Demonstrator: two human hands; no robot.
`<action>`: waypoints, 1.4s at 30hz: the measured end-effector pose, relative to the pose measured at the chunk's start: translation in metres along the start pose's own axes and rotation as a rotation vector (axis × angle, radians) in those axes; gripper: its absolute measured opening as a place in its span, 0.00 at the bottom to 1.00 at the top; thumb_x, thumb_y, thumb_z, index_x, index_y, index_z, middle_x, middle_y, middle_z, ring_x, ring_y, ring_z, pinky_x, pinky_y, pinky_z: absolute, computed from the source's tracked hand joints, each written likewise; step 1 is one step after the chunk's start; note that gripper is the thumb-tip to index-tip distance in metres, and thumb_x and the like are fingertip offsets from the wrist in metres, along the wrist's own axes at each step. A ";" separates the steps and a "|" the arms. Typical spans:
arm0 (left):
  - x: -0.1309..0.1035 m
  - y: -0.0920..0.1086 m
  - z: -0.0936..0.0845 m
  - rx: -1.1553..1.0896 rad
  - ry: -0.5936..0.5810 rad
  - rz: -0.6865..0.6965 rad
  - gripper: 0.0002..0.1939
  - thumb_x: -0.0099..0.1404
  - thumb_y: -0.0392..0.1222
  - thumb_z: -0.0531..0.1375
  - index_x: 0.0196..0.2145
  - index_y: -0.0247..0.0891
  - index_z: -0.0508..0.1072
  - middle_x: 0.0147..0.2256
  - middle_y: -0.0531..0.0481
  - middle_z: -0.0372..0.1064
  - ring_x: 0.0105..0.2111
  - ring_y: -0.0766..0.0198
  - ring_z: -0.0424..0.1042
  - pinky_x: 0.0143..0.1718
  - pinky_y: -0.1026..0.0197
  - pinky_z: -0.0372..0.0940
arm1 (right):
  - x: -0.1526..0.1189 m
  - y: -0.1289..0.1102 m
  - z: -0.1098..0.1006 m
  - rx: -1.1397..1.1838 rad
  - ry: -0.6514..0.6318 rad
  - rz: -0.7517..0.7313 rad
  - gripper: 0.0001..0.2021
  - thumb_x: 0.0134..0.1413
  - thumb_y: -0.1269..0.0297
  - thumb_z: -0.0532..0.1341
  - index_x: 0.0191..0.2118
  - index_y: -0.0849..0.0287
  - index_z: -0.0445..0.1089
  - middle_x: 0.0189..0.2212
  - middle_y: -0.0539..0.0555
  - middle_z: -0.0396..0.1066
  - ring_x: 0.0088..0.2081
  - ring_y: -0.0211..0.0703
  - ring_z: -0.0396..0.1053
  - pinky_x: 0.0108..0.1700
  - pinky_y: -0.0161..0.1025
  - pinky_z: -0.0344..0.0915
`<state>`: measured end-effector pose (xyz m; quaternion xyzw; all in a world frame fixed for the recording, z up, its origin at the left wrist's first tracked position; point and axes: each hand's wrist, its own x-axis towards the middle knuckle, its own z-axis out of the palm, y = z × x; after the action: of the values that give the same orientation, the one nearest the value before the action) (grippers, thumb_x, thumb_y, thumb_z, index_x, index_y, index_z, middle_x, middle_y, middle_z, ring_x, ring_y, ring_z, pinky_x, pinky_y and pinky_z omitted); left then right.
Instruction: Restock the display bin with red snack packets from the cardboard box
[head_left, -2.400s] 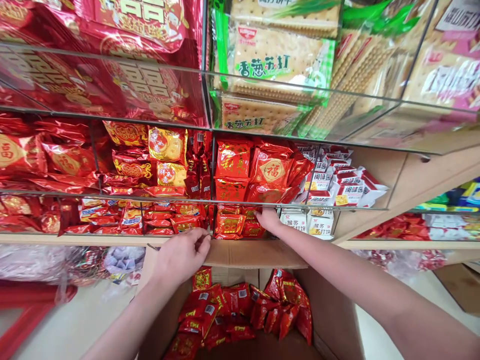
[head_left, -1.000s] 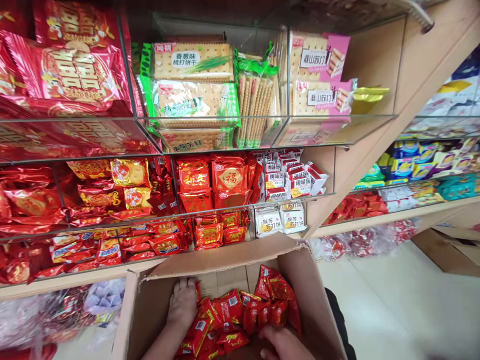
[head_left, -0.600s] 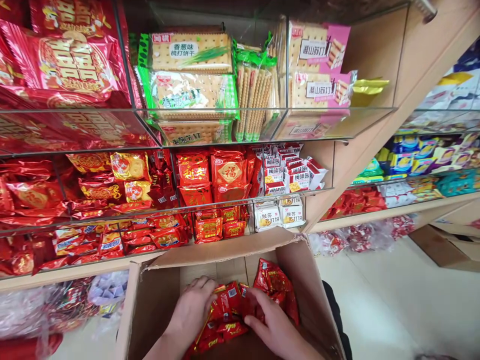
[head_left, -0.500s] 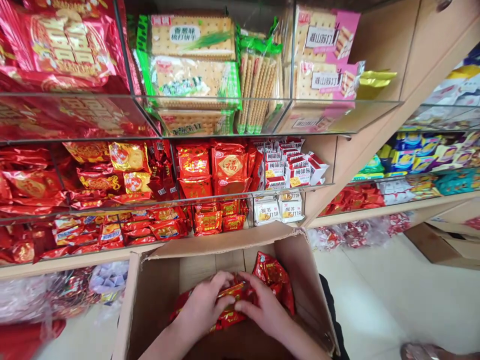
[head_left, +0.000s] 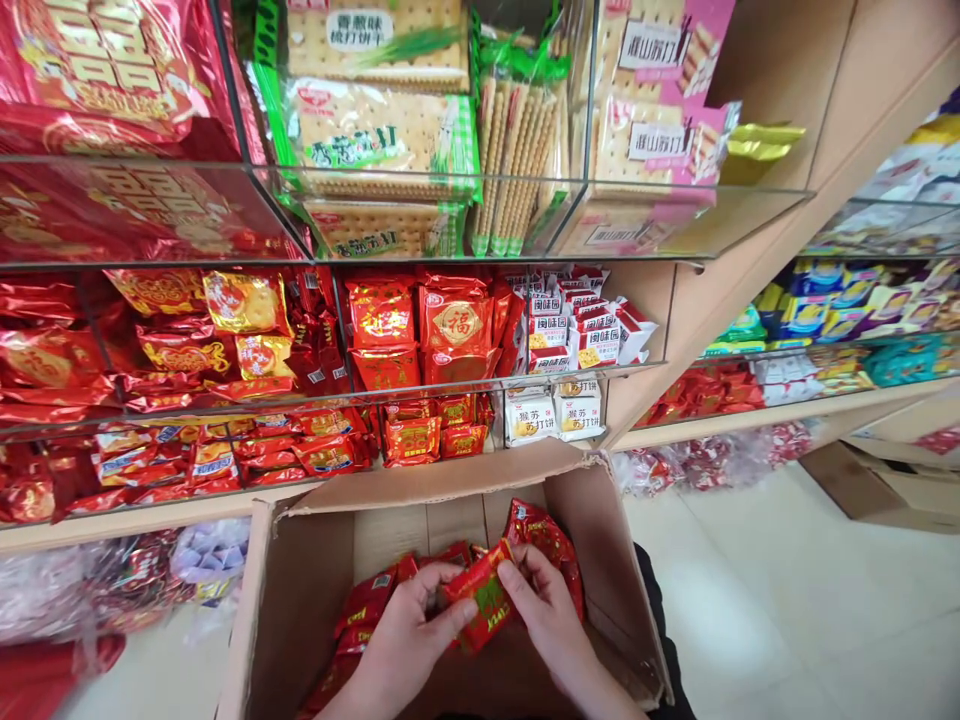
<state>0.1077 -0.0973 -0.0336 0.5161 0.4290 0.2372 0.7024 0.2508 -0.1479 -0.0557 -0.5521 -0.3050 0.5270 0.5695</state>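
Between my two hands is a red snack packet [head_left: 484,605] with green and gold print, tilted over an open cardboard box [head_left: 300,580]. My left hand [head_left: 416,630] pinches its left end between thumb and fingers. At its right end, my right hand [head_left: 544,605] grips with the thumb on top. More red packets [head_left: 367,605] lie in the box to the left of and behind my hands. Another crumpled red packet [head_left: 540,530] leans at the back right of the box, behind my right hand.
Shelves with clear dividers [head_left: 555,225] rise behind the box, filled with cracker packs [head_left: 375,130], red packets [head_left: 457,330] and white packets [head_left: 532,415]. Plastic bags of goods [head_left: 697,460] lie on the floor under the shelves. A second cardboard box [head_left: 877,485] stands at right.
My hands have lifted a single packet from the pile and turned its printed side up. More of the red packets at the box's left now show. The view has shifted slightly.
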 end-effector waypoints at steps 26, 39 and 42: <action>0.051 0.085 -0.088 1.246 0.341 0.383 0.13 0.62 0.45 0.46 0.38 0.42 0.68 0.37 0.51 0.71 0.36 0.62 0.70 0.36 0.61 0.62 | 0.153 -0.107 0.003 -1.187 -0.048 -0.266 0.10 0.47 0.69 0.56 0.38 0.59 0.61 0.32 0.54 0.69 0.33 0.42 0.65 0.34 0.36 0.58; 0.045 0.074 -0.080 1.476 0.465 0.511 0.14 0.63 0.43 0.46 0.34 0.39 0.69 0.29 0.48 0.70 0.29 0.60 0.69 0.30 0.61 0.60 | 0.208 -0.076 0.022 -1.247 -0.086 -0.136 0.15 0.49 0.71 0.55 0.45 0.65 0.64 0.43 0.60 0.67 0.44 0.45 0.65 0.43 0.35 0.58; 0.045 0.072 -0.080 1.490 0.469 0.529 0.13 0.63 0.42 0.46 0.34 0.39 0.69 0.29 0.48 0.70 0.29 0.60 0.69 0.30 0.61 0.60 | 0.218 -0.074 0.030 -1.263 -0.084 -0.088 0.14 0.49 0.70 0.55 0.44 0.66 0.66 0.43 0.61 0.68 0.44 0.46 0.65 0.43 0.35 0.59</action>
<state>0.0709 0.0052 0.0087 0.8678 0.4737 0.1498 -0.0111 0.2990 0.0777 -0.0299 -0.7475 -0.6016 0.2429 0.1426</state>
